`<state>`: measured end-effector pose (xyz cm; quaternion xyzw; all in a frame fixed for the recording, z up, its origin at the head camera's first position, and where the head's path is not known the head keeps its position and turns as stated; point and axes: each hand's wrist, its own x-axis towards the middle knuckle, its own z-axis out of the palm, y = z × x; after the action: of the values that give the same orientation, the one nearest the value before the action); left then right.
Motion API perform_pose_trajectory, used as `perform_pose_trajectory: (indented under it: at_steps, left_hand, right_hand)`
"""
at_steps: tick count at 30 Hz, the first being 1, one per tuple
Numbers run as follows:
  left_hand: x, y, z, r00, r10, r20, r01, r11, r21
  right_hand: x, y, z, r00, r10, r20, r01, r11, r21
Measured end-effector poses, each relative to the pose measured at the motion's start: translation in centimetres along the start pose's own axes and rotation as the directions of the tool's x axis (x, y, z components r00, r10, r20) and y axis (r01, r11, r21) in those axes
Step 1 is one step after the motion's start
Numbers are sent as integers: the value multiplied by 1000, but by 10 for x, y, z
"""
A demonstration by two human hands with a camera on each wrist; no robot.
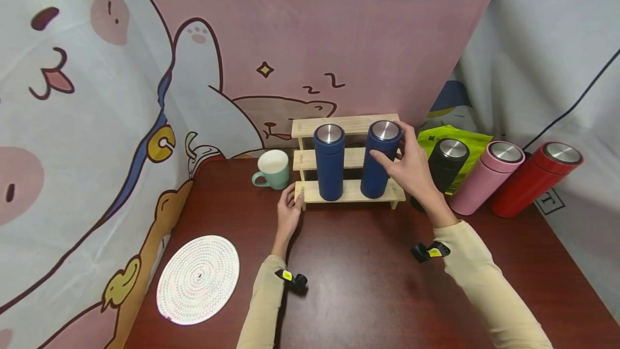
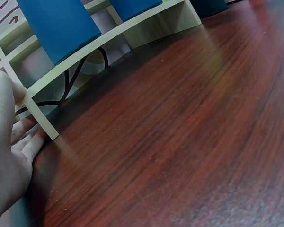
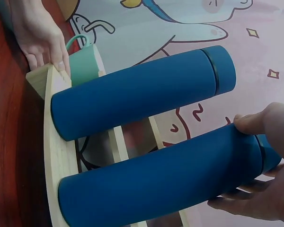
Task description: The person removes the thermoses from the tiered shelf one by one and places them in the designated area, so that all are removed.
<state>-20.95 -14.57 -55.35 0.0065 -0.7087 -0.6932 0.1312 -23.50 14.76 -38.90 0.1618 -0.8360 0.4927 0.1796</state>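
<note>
A three-tier wooden rack stands at the back of the table with two blue thermos bottles upright on its lowest tier. My right hand grips the right blue thermos near its top, thumb on the front and fingers behind; the right wrist view shows its base at the tier. The left blue thermos stands beside it, untouched. My left hand holds the left end of the lowest tier, its thumb on top in the left wrist view and its fingers beside the rack's leg.
Left of the rack stands a green mug. Black, pink and red thermos bottles stand to the right, with a lime-green bag behind. A round woven mat lies front left. Printed cloth hangs behind.
</note>
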Motion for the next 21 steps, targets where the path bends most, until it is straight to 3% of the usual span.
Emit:
perform_pose_trajectory:
  at_steps: [10,21]
  left_hand:
    - [0,2,1,1000,-9,-9,8,1000,-6]
    - [0,3,2,1000,2,-15,-2,1000,4]
  right_hand:
    - [-17,-7,-5,999,-13,-41,10,998,-58]
    - [-41,-14,-8,994,10,-109,-11,1000,-9]
